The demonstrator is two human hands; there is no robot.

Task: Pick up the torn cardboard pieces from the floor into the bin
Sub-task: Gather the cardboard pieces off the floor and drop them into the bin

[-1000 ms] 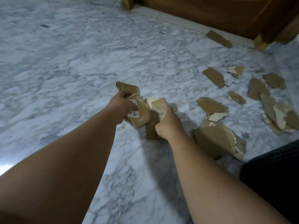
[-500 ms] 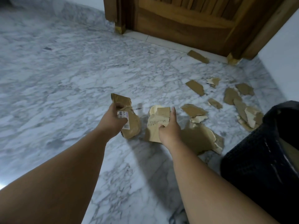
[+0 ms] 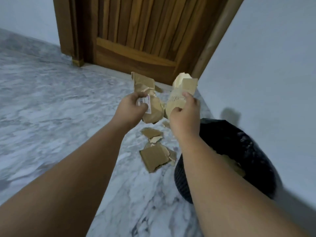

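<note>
Cardboard pieces fill both fists: the left hand (image 3: 130, 109) grips a labelled wad (image 3: 150, 100), the right hand (image 3: 185, 115) clutches another (image 3: 183, 88); more scraps (image 3: 156, 157) lie below them, beside the bin (image 3: 239, 151).

L hand (image 3: 130, 109), R hand (image 3: 185, 117): tight grips

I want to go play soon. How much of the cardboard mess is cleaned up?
Done: some cardboard already lies in the bin. In hand: the left hand grips a labelled piece and the right hand grips a pale piece, both held up near the bin, not yet dropped. Left: several scraps lie on the floor beside the bin.
</note>
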